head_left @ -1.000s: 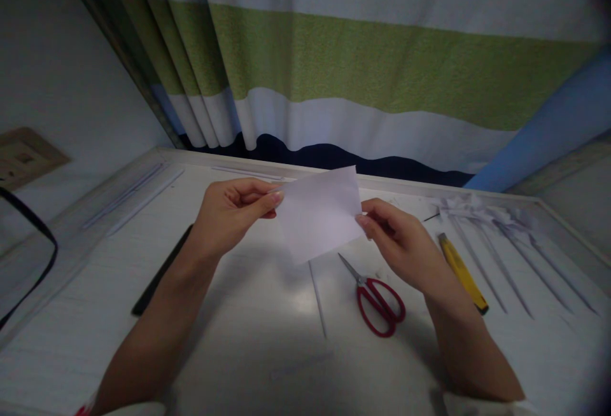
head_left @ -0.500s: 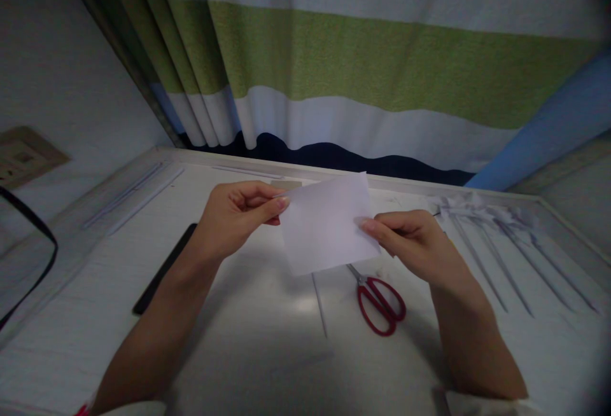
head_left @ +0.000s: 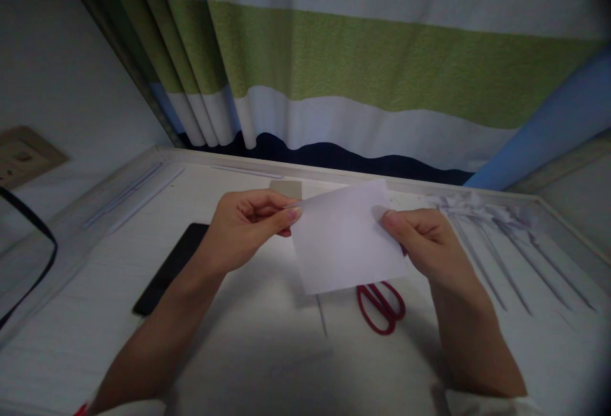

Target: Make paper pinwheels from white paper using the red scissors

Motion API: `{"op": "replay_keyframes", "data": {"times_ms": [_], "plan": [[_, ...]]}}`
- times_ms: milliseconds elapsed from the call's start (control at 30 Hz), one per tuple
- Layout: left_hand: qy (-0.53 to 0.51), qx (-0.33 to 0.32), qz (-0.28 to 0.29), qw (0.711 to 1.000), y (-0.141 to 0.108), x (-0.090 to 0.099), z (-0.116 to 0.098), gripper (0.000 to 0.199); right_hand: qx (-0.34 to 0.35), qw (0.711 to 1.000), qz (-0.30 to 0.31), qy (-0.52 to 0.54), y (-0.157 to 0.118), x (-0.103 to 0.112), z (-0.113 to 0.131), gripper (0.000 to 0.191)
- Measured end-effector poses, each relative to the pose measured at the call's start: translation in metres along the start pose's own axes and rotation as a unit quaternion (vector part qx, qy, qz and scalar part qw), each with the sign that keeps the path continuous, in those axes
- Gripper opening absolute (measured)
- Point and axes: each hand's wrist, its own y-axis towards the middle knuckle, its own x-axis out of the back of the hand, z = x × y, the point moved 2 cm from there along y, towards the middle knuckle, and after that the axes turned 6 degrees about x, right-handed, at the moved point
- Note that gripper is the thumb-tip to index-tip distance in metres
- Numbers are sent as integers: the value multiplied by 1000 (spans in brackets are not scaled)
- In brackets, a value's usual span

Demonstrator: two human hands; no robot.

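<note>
A small white sheet of paper [head_left: 346, 238] is held up, slightly tilted, between both hands above the table. My left hand [head_left: 248, 225] pinches its upper left corner between thumb and fingers. On the opposite side, my right hand [head_left: 422, 238] grips the right edge, thumb on top. Beneath the paper lie red-handled scissors [head_left: 382, 306]; their blades are hidden by the sheet. A thin white stick [head_left: 322, 317] pokes out below the paper's lower edge.
A black phone [head_left: 172, 270] lies beside my left forearm. Several paper flowers on thin stems [head_left: 496, 238] rest at the right. Rolled paper strips [head_left: 143, 200] lie far left, and a grey-beige block [head_left: 286, 188] sits behind my left hand. A curtain [head_left: 358, 53] hangs behind the table [head_left: 229, 352].
Both hands and the paper have shifted a little right and lower. The sheet now covers the scissors' blades and pivot, while more of the phone shows.
</note>
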Motion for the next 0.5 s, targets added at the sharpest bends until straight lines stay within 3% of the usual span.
{"op": "replay_keyframes", "data": {"times_ms": [167, 333, 500], "plan": [[0, 13, 62, 998, -2, -4, 0, 6, 19, 999, -38, -30, 1, 1, 0, 52], [4, 20, 72, 997, -4, -5, -2, 6, 23, 999, -43, -23, 2, 0, 0, 51], [35, 27, 143, 989, -5, -4, -3, 8, 41, 996, -51, -59, 2, -1, 2, 55]]}}
